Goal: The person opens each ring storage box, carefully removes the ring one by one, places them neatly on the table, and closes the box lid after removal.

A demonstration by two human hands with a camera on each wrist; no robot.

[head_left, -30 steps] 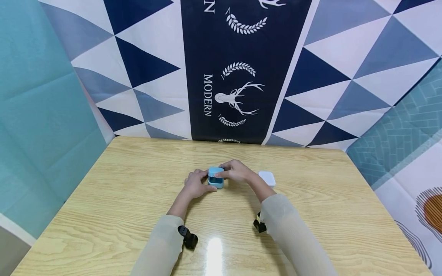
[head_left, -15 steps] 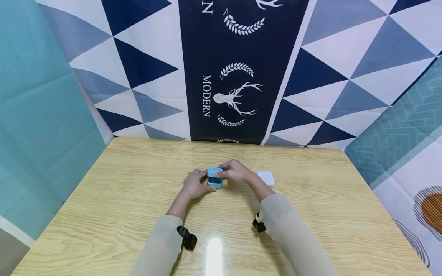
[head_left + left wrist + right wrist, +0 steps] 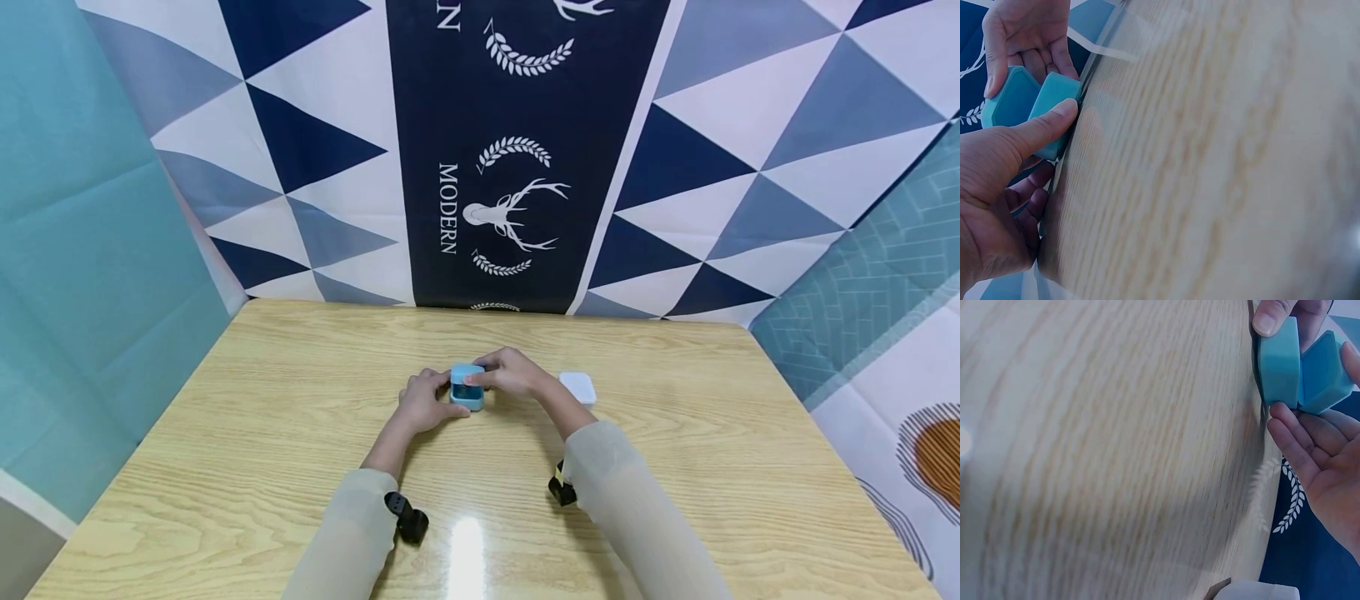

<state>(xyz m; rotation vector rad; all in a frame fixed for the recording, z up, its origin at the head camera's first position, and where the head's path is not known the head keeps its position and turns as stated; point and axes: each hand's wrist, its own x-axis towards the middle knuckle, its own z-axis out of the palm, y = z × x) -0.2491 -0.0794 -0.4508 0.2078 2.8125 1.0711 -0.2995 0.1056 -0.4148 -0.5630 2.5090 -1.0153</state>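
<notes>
A small light-blue hinged box (image 3: pixel 467 404), shaped like a ring box, stands on the table with its lid (image 3: pixel 1330 378) partly raised. My left hand (image 3: pixel 423 404) grips the lower half, thumb across the front; in the left wrist view that thumb lies on the base (image 3: pixel 1054 94). From the other side, my right hand (image 3: pixel 513 371) holds the raised lid with its thumb at the lid's front edge. In the right wrist view, right fingertips (image 3: pixel 1280 412) are close to the base. The box's interior looks dark, and its contents cannot be made out.
A white rounded-square object (image 3: pixel 577 387) lies on the wooden table (image 3: pixel 300 433), to the right of the right hand. Behind the table's far edge hangs a patterned cloth (image 3: pixel 495 167). Black wrist cameras (image 3: pixel 408 518) sit at both sleeves.
</notes>
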